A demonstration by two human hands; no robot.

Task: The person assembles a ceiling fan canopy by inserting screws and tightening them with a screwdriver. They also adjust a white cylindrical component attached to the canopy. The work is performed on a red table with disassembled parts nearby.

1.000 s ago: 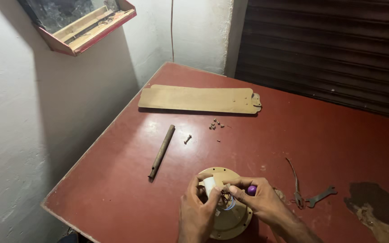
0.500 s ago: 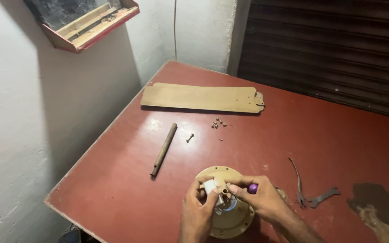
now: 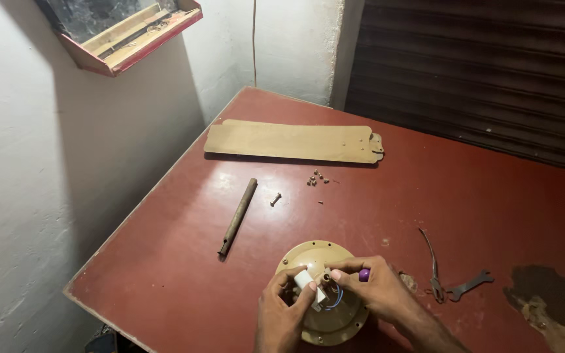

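Two hands work at the near edge of a red surface (image 3: 492, 196) beside a white wall (image 3: 34, 196) and dark shutter (image 3: 479, 65). Left hand (image 3: 282, 314) pinches a white block (image 3: 305, 281), right hand (image 3: 374, 291) grips a purple-handled tool (image 3: 363, 275), over a tan fan motor housing (image 3: 308, 255); the wiring under the fingers is hard to make out.

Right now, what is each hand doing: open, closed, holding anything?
Left hand: closed, pinching a small white block over the round tan motor housing.
Right hand: closed around a purple-handled tool, tip at the housing's centre.

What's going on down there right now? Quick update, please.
Left hand pinches a small white block. Right hand grips a purple-handled tool. Both over the round tan housing, wires showing. Metal rod and spanner lie apart.
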